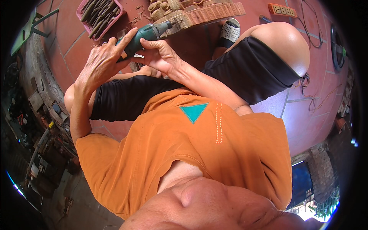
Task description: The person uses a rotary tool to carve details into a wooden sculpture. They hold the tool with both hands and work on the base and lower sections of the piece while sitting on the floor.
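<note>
A teal and black die grinder (142,37) slants across the space in front of me, its nose toward the upper right. My left hand (109,53) is wrapped round the rear of its body from the left. Beneath and beside the body, my right hand (163,56) supports it, with the thumb against the casing and some fingers hidden. The small bit at the grinder's tip is close to the edge of a carved wooden piece (207,16); whether it touches cannot be made out. Rounded carved shapes (163,9) stand on that wood.
A pink basket (122,14) of dark-handled carving tools (100,16) stands at the upper left, near wood shavings (141,16). A green plastic stool (28,32) is farther left. At the upper right lie an orange power strip (282,10) and a loose cable (320,36).
</note>
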The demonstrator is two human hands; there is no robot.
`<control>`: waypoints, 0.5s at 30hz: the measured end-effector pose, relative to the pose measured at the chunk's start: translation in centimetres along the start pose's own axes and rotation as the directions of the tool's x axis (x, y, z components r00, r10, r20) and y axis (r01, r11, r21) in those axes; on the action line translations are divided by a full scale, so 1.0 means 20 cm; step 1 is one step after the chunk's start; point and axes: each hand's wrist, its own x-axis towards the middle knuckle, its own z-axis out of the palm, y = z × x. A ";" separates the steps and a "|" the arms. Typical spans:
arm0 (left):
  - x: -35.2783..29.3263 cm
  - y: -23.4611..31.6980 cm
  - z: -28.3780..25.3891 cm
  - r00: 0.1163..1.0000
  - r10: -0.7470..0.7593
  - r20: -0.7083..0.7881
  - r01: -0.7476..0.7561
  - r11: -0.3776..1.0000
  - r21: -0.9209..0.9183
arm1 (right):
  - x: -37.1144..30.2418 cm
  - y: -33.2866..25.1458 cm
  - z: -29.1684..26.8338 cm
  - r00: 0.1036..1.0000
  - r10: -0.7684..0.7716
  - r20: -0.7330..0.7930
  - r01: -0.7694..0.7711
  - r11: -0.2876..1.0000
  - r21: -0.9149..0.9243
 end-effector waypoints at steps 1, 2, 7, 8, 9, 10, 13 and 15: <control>0.00 0.00 0.00 1.000 0.007 -0.009 -0.007 1.000 0.002 | 0.00 0.00 0.00 1.000 -0.003 0.007 0.003 1.000 0.000; 0.00 0.00 0.01 1.000 0.006 -0.012 -0.006 1.000 0.000 | 0.00 0.00 0.01 1.000 0.000 0.000 0.000 1.000 -0.006; -0.01 0.01 0.00 1.000 -0.022 0.002 0.022 1.000 0.010 | 0.00 -0.01 0.00 1.000 -0.006 0.008 0.006 0.999 -0.035; -0.01 0.01 0.00 1.000 -0.018 -0.004 0.018 1.000 0.007 | 0.00 -0.01 0.00 1.000 -0.005 0.009 0.005 0.999 -0.046; -0.01 0.01 0.00 1.000 -0.013 -0.010 0.013 1.000 0.003 | 0.00 -0.01 0.01 1.000 -0.003 0.009 0.004 0.998 -0.057; -0.01 0.01 0.01 1.000 -0.009 -0.016 0.009 1.000 0.000 | 0.00 -0.01 0.02 1.000 -0.002 0.010 0.003 0.998 -0.068; -0.01 0.01 0.01 1.000 -0.005 -0.002 0.005 1.000 0.006 | -0.01 -0.01 0.01 1.000 -0.006 -0.017 0.005 0.999 -0.053; -0.01 0.00 0.01 1.000 -0.005 -0.001 0.005 1.000 0.004 | -0.01 -0.01 0.02 1.000 0.003 -0.018 -0.004 0.999 -0.051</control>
